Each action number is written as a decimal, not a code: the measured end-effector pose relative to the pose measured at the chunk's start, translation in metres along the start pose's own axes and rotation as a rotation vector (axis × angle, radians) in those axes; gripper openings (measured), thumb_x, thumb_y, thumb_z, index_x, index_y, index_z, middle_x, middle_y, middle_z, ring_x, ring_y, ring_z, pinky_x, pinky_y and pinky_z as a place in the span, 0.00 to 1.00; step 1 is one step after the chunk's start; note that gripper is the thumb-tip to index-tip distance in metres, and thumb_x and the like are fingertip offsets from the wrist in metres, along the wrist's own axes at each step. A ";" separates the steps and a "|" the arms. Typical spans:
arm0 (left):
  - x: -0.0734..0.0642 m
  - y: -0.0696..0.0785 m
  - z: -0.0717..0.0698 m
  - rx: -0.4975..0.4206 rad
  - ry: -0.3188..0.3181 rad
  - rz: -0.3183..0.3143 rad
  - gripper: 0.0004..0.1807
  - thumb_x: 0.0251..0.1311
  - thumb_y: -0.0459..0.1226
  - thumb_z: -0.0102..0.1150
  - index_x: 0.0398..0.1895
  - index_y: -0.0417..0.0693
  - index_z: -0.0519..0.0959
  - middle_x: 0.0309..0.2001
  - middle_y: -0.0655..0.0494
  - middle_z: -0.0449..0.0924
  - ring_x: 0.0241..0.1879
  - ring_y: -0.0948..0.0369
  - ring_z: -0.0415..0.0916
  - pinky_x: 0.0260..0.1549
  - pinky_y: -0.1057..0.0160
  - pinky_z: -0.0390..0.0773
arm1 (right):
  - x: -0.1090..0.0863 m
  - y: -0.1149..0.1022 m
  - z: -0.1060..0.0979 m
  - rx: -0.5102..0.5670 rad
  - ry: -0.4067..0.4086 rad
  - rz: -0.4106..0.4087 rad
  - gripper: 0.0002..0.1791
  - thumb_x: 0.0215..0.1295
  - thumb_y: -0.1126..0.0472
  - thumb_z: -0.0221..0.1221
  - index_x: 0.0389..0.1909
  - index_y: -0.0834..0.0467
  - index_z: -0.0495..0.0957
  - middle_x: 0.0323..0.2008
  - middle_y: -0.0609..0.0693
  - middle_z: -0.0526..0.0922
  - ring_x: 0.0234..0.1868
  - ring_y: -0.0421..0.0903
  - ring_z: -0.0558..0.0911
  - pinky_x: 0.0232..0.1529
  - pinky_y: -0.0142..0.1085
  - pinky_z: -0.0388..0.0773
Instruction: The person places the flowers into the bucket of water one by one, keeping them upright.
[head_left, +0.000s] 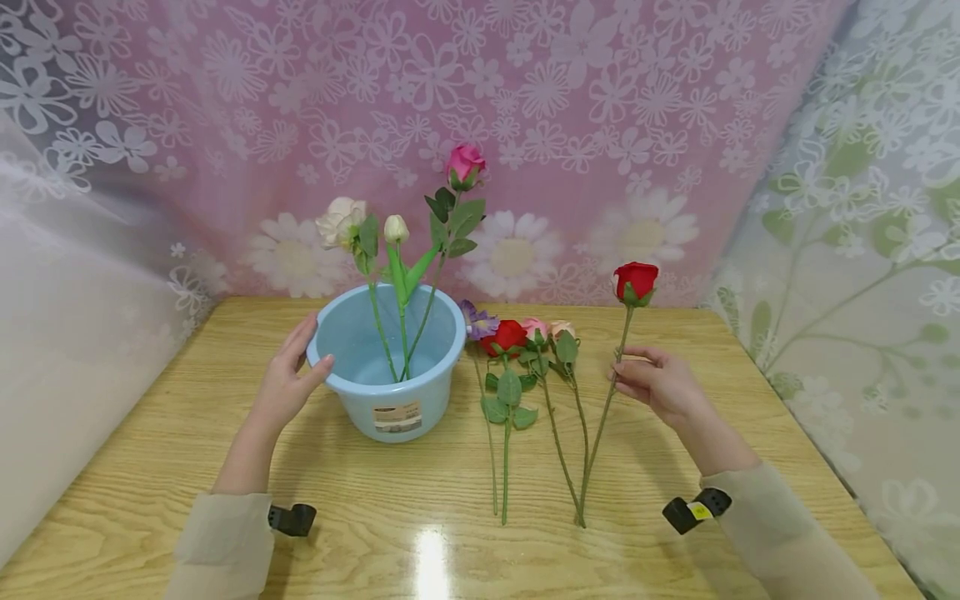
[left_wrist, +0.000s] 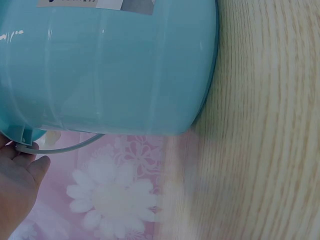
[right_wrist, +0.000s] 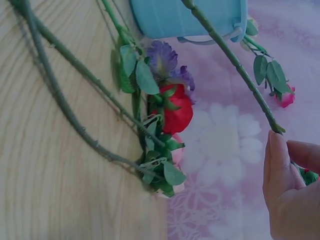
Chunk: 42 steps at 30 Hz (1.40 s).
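Thumb and fingers of the right hand (head_left: 660,385) pinch the stem of a red rose (head_left: 636,282), its bloom up, to the right of a blue bucket (head_left: 437,398). At the bucket's left side, the left hand (head_left: 287,379) touches the rim, its thumb spread away from the fingers. On the wooden table (head_left: 360,533), a purple flower (head_left: 480,323) lies just beside the bucket's right side; farther right of it lie a second red rose (head_left: 507,335), a pink rose (head_left: 536,328) and a peach rose (head_left: 562,328). Inside the bucket, a white flower (head_left: 342,221), a white tulip (head_left: 396,229) and a magenta rose (head_left: 466,163) stand tilted or upright. Behind the bucket hangs a pink curtain (head_left: 570,183).
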<state>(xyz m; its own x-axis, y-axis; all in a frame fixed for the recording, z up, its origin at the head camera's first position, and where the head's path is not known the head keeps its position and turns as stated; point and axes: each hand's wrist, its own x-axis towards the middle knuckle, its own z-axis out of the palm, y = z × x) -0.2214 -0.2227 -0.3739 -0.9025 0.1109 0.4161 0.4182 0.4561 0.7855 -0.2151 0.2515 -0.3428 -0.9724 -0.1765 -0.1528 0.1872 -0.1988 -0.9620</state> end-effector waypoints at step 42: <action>0.000 0.001 0.000 -0.016 0.001 0.004 0.35 0.58 0.34 0.53 0.66 0.37 0.50 0.66 0.43 0.46 0.63 0.48 0.46 0.58 0.51 0.53 | 0.027 -0.052 0.098 0.213 -0.079 -0.205 0.14 0.60 0.76 0.47 0.47 0.68 0.61 0.29 0.54 0.78 0.30 0.45 0.81 0.33 0.30 0.79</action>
<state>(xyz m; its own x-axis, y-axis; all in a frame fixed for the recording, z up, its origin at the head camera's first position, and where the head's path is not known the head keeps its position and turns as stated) -0.2216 -0.2222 -0.3734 -0.9007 0.1120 0.4197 0.4234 0.4419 0.7909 -0.2373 0.1629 -0.2746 -0.9807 -0.1844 0.0654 0.0216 -0.4346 -0.9004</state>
